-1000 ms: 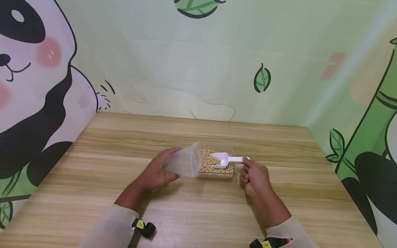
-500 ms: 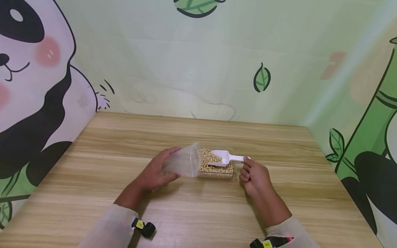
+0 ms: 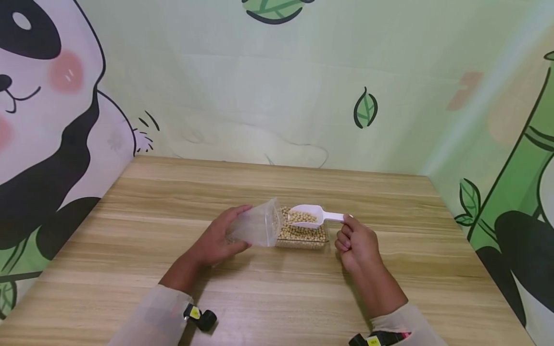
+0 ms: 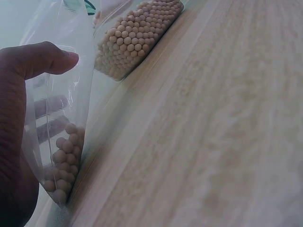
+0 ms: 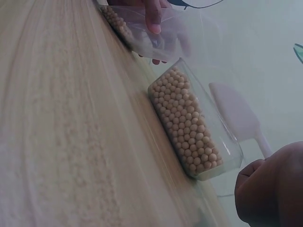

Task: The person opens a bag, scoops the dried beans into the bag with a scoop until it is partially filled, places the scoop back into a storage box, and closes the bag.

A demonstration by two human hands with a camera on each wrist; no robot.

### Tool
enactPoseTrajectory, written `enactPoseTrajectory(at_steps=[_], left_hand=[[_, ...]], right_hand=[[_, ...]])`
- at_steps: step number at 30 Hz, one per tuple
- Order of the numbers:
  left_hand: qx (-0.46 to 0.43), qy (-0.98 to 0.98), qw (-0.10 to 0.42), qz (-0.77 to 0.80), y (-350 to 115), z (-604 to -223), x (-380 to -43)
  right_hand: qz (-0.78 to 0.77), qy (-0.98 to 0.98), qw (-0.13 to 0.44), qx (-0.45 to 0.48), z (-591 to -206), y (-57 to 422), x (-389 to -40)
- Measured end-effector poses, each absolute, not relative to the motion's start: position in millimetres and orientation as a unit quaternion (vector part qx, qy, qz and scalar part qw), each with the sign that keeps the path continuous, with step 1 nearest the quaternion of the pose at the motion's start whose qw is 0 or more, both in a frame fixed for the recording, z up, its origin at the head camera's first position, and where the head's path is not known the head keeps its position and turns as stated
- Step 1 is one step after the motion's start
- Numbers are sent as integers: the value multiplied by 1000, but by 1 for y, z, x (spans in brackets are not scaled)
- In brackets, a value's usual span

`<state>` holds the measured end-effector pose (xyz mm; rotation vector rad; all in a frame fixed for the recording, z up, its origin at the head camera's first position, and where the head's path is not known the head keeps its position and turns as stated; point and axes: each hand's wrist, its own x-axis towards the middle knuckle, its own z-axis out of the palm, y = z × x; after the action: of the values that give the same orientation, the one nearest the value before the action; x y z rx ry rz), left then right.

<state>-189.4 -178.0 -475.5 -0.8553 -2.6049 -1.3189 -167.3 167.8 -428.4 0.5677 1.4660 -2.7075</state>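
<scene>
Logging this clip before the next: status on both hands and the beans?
Left hand holding clear bag, some beans inside. Right hand gripping white scoop, loaded, above clear container of beans. No obstacle seen between scoop and bag.

Gripping clear bag [image 4: 78, 87] in left hand [image 4: 12, 104], with beans [image 4: 67, 161] at bottom; near container [image 4: 116, 18] of more beans [image 4: 137, 35] on wooden table [image 4: 199, 123].

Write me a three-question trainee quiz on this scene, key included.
1. True or false: the clear bag in the left hand has pale round pellets in it.
2. Pick one. The right hand grips: A, the bag; B, the white scoop; C, nothing.
3. Short answer: what is the loaded scoop held over?

Key: 1, true; 2, B; 3, the clear container of pellets.
</scene>
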Motion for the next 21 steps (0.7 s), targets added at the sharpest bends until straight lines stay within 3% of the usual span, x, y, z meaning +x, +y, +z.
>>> enactPoseTrajectory(at_steps=[10, 21], left_hand=[[-280, -854, 48, -435, -178, -475, -190], [-281, -852, 50, -438, -178, -476, -190]], right_hand=[[-880, 448, -37, 154, -420, 164, -162], [-882, 452, -33, 129, -408, 152, -150]])
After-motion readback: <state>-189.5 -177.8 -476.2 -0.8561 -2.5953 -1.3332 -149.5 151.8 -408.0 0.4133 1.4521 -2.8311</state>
